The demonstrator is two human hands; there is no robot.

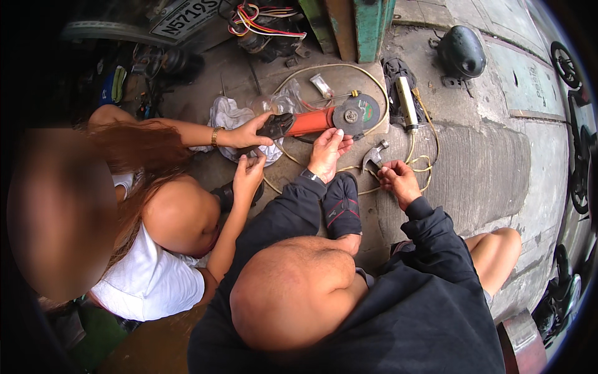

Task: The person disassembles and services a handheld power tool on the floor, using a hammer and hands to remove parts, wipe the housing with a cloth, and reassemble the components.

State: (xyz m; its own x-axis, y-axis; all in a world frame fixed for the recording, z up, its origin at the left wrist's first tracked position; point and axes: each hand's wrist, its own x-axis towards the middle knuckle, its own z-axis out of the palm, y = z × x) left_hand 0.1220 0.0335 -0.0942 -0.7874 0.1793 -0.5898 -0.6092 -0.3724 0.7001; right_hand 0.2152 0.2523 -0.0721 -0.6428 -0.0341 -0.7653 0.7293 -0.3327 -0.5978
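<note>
An angle grinder (311, 122) with an orange body, a dark disc guard (347, 118) and a cutting disc (369, 111) lies across the middle. My left hand (329, 154) is at the guard's lower edge, its fingers curled and the fingertips against the metal. In my right hand (400, 179) is a claw hammer (375, 156), gripped by its handle, the head pointing up and left. A co-worker's hand (252, 132) holds the grinder's black rear end from the left. Their other hand (248, 167) is just below it, fingers bent.
A white power strip (408, 103) and yellowish cords (430, 163) lie to the right. Farther off sits a dark rounded tank (462, 52). A white cloth (232, 117) and clear plastic (288, 96) lie behind the grinder. A green post (372, 31) stands at the back.
</note>
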